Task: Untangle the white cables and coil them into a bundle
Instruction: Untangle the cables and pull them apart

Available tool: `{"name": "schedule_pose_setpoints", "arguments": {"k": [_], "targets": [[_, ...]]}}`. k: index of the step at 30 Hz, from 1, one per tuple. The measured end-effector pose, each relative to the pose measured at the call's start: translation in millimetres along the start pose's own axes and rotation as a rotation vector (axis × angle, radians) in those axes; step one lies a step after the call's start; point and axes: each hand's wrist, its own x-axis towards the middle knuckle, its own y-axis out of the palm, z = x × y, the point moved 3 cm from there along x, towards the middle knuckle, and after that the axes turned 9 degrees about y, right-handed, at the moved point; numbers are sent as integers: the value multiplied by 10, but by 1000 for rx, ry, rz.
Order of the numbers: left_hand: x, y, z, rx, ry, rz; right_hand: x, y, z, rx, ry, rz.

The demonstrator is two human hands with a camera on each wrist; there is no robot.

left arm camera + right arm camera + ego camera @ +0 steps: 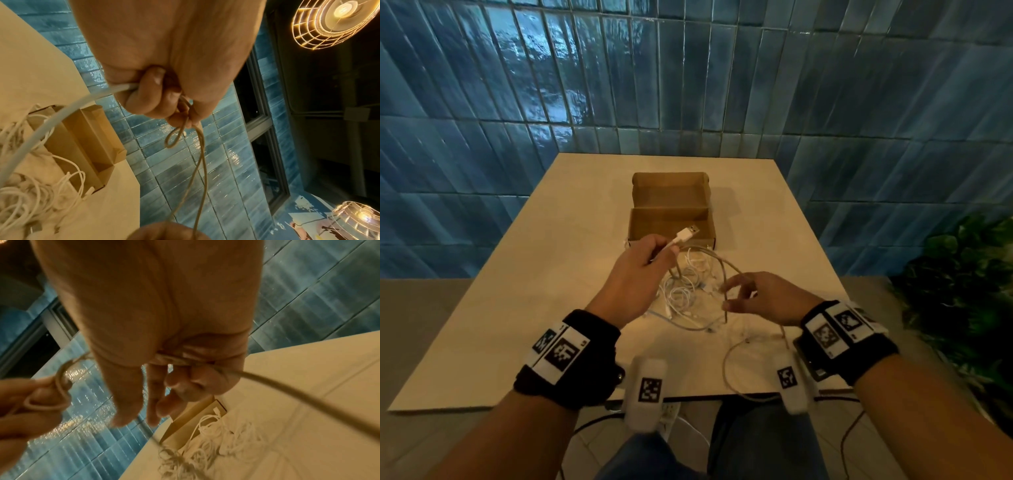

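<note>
A tangle of thin white cables [686,293] lies on the pale table [517,308], just in front of the open cardboard box. My left hand [654,253] is raised above it and grips a thicker white cable just behind its USB plug [688,234]. In the left wrist view, its fingers [152,97] curl round the thick cable [41,129] and a small loop [174,138]. That cable arcs [726,270] across to my right hand [739,296]. In the right wrist view, the curled outer fingers [197,382] hold the strand [287,389], and the other fingers hang straighter.
The open cardboard box [671,216] stands mid-table behind the tangle. One cable loop [726,370] trails over the table's near edge. A leafy plant [962,291] stands off to the right, and a blue tiled wall [688,85] rises behind the table.
</note>
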Motion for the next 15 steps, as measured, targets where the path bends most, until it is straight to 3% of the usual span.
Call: {"name": "schedule_pose_setpoints", "arguments": {"k": [3,8,15], "targets": [[1,-56,3,-23,0,-30,97,66,32,100,25,21],[16,-372,167,-9,-23,-174,123,-202,-119,115,-9,-194],[20,-394,186,-127,-52,-345,27,-406,-296,51,-10,-319]]}}
